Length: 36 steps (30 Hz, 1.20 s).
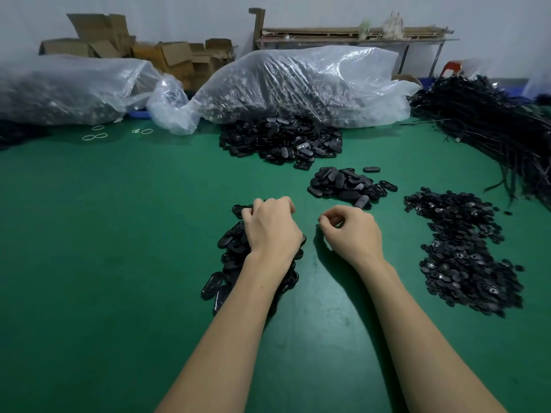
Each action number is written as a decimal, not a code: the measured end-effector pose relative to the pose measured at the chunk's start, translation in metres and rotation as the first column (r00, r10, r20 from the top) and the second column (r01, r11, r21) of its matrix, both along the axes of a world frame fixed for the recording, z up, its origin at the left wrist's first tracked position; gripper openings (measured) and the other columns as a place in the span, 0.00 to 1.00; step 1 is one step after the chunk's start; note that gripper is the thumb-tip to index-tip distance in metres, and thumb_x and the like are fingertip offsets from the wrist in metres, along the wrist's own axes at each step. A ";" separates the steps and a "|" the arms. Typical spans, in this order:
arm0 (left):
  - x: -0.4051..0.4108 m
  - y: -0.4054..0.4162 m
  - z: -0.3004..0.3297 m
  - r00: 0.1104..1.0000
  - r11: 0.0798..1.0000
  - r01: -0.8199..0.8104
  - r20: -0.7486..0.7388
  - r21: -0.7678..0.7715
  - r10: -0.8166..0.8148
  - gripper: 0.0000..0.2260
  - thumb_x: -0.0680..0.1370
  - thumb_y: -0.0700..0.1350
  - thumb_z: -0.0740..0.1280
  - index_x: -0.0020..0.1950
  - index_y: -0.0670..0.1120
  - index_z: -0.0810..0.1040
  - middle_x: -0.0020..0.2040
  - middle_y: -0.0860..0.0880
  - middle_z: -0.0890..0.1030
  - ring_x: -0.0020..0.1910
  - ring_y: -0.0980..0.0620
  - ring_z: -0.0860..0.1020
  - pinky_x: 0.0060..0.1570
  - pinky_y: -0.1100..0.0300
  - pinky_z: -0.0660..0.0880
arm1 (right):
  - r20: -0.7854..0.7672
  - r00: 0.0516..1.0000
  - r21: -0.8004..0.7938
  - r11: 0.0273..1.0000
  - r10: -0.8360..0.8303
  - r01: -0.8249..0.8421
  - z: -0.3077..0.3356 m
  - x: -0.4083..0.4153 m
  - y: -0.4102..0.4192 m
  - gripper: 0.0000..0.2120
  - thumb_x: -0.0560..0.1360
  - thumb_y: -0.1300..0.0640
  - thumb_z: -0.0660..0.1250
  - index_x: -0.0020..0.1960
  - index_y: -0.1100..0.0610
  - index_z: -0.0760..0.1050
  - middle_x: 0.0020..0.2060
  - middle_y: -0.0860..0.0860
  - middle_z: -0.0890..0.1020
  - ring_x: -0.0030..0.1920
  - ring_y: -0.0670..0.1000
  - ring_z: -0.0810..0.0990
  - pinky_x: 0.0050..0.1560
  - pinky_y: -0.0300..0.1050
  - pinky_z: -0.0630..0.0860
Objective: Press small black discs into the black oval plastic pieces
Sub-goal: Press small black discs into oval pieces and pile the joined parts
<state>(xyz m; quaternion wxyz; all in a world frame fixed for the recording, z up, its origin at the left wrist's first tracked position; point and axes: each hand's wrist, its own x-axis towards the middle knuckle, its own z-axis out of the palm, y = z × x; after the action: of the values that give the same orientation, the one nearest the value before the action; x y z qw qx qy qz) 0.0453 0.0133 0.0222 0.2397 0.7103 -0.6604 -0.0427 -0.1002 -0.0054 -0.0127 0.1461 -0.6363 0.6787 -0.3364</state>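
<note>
My left hand [269, 226] lies on top of a heap of black oval plastic pieces [229, 257] on the green table, fingers curled down into the heap; whether it grips one is hidden. My right hand [351, 232] hovers just right of it over bare mat, fingers curled with thumb and forefinger close together; nothing shows between them. A spread of small black discs [465, 251] lies to the right. A smaller pile of oval pieces [343, 184] sits just beyond my right hand.
A larger mound of black oval pieces [280, 140] lies further back, in front of a big clear plastic bag [301, 81]. Another bag [65, 87] sits at the left. Black cable bundles [501, 129] fill the right edge. Rubber bands [95, 135] lie at the back left.
</note>
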 end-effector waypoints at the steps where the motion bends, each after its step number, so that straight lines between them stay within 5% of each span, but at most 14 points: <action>1: -0.001 0.001 0.001 1.000 0.999 0.004 -0.004 -0.046 -0.004 0.11 0.78 0.43 0.68 0.60 0.52 0.80 0.52 0.53 0.83 0.60 0.48 0.72 0.60 0.53 0.62 | 0.008 1.000 0.008 1.000 -0.003 0.003 0.000 0.000 0.000 0.05 0.77 0.49 0.68 0.45 0.45 0.82 0.35 0.37 0.81 0.42 0.45 0.80 0.39 0.41 0.72; 5: -0.010 0.004 0.004 0.971 0.970 0.100 -0.189 -0.222 -0.144 0.07 0.79 0.45 0.69 0.55 0.53 0.83 0.49 0.56 0.84 0.52 0.54 0.76 0.52 0.57 0.70 | 0.114 0.993 -0.001 1.000 -0.009 0.009 0.002 -0.004 0.002 0.05 0.77 0.50 0.69 0.43 0.45 0.82 0.35 0.39 0.81 0.38 0.41 0.79 0.35 0.38 0.69; 9: -0.033 0.007 0.002 0.746 0.962 0.174 -0.609 -0.213 -0.269 0.04 0.77 0.43 0.72 0.48 0.52 0.86 0.42 0.60 0.84 0.38 0.67 0.78 0.41 0.75 0.71 | 0.279 0.958 -0.005 0.998 0.067 -0.068 0.011 -0.016 0.007 0.09 0.79 0.51 0.66 0.44 0.47 0.84 0.32 0.40 0.83 0.33 0.36 0.78 0.32 0.29 0.68; 12: -0.046 0.008 -0.006 0.580 0.968 0.193 -0.777 -0.159 -0.243 0.04 0.76 0.43 0.74 0.46 0.53 0.87 0.42 0.58 0.86 0.45 0.63 0.82 0.50 0.64 0.78 | 0.423 0.902 0.170 0.971 0.085 -0.171 0.023 -0.034 0.010 0.16 0.84 0.48 0.59 0.49 0.50 0.83 0.34 0.44 0.83 0.27 0.41 0.76 0.30 0.34 0.69; 15: -0.053 0.009 -0.014 0.481 0.972 0.208 -0.855 -0.107 -0.196 0.05 0.76 0.42 0.75 0.44 0.52 0.86 0.42 0.55 0.86 0.41 0.59 0.83 0.46 0.60 0.80 | 0.627 0.779 0.338 0.900 0.003 -0.275 0.030 -0.052 0.014 0.17 0.85 0.45 0.59 0.53 0.56 0.80 0.35 0.49 0.83 0.26 0.46 0.75 0.27 0.36 0.68; 20: -0.059 0.010 -0.018 0.304 0.963 0.266 -0.943 -0.050 -0.133 0.01 0.77 0.40 0.74 0.47 0.45 0.83 0.44 0.47 0.86 0.41 0.50 0.85 0.48 0.54 0.83 | 0.729 0.684 0.292 0.905 -0.001 -0.310 0.033 -0.069 0.017 0.10 0.81 0.55 0.69 0.55 0.61 0.83 0.38 0.51 0.84 0.34 0.46 0.82 0.33 0.35 0.78; 24: -0.063 0.011 -0.022 0.267 0.948 0.318 -0.960 0.011 -0.079 0.06 0.75 0.43 0.77 0.47 0.43 0.83 0.44 0.48 0.87 0.45 0.50 0.86 0.54 0.55 0.81 | 0.730 0.683 0.277 0.924 -0.024 -0.264 0.036 -0.075 0.019 0.07 0.80 0.61 0.69 0.52 0.65 0.83 0.44 0.56 0.86 0.40 0.50 0.86 0.42 0.38 0.82; 27: -0.067 0.014 -0.025 0.348 0.942 0.330 -0.935 0.057 -0.065 0.04 0.74 0.43 0.77 0.45 0.46 0.85 0.39 0.52 0.87 0.41 0.56 0.85 0.45 0.64 0.81 | 0.552 0.831 0.287 0.951 -0.068 -0.113 0.037 -0.079 0.023 0.06 0.79 0.59 0.69 0.52 0.60 0.83 0.48 0.56 0.86 0.40 0.48 0.85 0.40 0.40 0.80; 29: -0.069 0.016 -0.025 0.353 0.938 0.338 -0.934 0.074 -0.053 0.03 0.73 0.40 0.77 0.44 0.47 0.85 0.38 0.51 0.86 0.39 0.56 0.84 0.42 0.64 0.80 | 0.164 0.978 0.265 0.961 -0.130 0.083 0.043 -0.087 0.026 0.07 0.79 0.55 0.68 0.53 0.54 0.84 0.50 0.50 0.86 0.46 0.48 0.83 0.46 0.44 0.80; 32: -0.071 0.017 -0.024 0.332 0.935 0.348 -0.942 0.072 -0.052 0.05 0.73 0.38 0.77 0.46 0.46 0.84 0.43 0.48 0.86 0.43 0.53 0.84 0.46 0.63 0.79 | -0.159 0.971 0.343 0.912 -0.179 0.224 0.062 -0.100 0.035 0.12 0.77 0.58 0.66 0.59 0.52 0.83 0.56 0.52 0.84 0.54 0.54 0.82 0.57 0.49 0.80; 36: -0.071 0.019 -0.024 0.323 0.933 0.355 -0.945 0.065 -0.057 0.07 0.73 0.36 0.76 0.47 0.45 0.83 0.46 0.47 0.86 0.47 0.51 0.84 0.49 0.63 0.78 | -0.316 0.929 0.439 0.839 -0.192 0.323 0.079 -0.111 0.045 0.23 0.73 0.65 0.64 0.68 0.58 0.78 0.64 0.56 0.81 0.64 0.57 0.80 0.64 0.55 0.79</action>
<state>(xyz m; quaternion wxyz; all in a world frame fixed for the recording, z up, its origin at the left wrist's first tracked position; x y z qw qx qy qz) -0.0260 0.0322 -0.0015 0.4684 0.4927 -0.4797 -0.5547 -0.2109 0.0399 0.0667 0.1633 -0.5198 0.8341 -0.0866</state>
